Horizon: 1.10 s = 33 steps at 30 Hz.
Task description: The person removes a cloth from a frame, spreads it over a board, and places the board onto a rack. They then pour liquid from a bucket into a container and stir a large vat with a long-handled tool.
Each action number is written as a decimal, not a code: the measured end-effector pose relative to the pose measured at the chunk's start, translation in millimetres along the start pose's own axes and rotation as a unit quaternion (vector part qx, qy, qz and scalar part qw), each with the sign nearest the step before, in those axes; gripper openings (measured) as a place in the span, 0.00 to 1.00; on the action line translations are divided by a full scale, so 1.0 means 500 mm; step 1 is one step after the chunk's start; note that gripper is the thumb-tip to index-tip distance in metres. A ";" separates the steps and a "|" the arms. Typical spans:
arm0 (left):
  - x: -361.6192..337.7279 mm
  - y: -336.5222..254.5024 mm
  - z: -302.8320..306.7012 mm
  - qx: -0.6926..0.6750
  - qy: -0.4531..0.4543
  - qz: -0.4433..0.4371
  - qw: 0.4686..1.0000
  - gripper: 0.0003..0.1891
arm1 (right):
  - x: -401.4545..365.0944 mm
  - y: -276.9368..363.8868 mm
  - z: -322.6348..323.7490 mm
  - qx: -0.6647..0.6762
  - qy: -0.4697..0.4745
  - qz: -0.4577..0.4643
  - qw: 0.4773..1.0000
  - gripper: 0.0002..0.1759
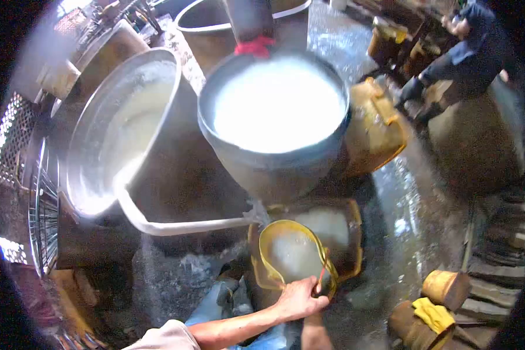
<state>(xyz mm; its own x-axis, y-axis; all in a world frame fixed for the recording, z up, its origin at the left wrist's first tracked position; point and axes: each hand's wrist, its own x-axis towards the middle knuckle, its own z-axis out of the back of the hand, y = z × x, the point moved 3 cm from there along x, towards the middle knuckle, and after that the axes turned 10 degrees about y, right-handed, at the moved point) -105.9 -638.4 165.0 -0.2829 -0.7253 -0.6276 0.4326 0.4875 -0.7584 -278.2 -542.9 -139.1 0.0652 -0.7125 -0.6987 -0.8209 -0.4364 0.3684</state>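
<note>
My left hand [300,298] is closed at the near rim of a yellow-rimmed pail [262,248], beside its dark handle area. My right hand [315,333] comes up from below; only its wrist and forearm show, and its fingers are hidden behind my left hand. Cloudy whitish liquid fills much of the pail, which is over a square yellow tub [357,256] that also holds pale liquid. Liquid runs from the end of a white pipe [192,226] beside the pail's far left edge.
A deep round vat [274,160] of bright white liquid stands ahead, with a large metal pan [178,81] at left. A yellow jerrycan [376,128] lies to the right. Another person [466,58] is at upper right. Yellow gloves [433,315] lie on a lower-right container. The floor looks wet.
</note>
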 end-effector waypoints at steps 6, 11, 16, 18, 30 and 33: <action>-0.174 -0.277 0.106 -0.012 -0.021 -0.163 0.986 0.17 | -0.294 0.078 -0.265 0.007 0.041 0.082 0.996 0.27; -0.231 -0.426 0.222 -0.041 0.012 -0.302 0.952 0.16 | -0.471 0.215 -0.476 -0.077 0.134 0.112 0.982 0.27; -0.250 -0.497 0.341 -0.071 -0.129 -0.466 0.872 0.17 | -0.606 0.374 -0.727 -0.328 0.038 0.222 0.917 0.21; -0.275 -0.523 0.421 -0.112 -0.112 -0.487 0.859 0.20 | -0.673 0.423 -0.855 -0.449 -0.014 0.286 0.846 0.19; -0.387 -0.497 0.593 -0.418 -0.248 -0.521 0.702 0.20 | -0.916 0.497 -1.431 -0.792 -0.019 0.489 0.366 0.33; -0.362 -0.481 0.560 -0.486 -0.250 -0.497 0.674 0.17 | -0.950 0.412 -1.493 -0.810 -0.014 0.524 0.262 0.32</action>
<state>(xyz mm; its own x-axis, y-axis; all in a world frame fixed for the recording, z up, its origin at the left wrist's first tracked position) 81.2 -760.5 510.0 0.4093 -0.8833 0.2285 -0.5929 -0.4479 -0.6692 -54.8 -704.6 726.4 0.2622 -0.9135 0.3109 0.9409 0.3136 0.1279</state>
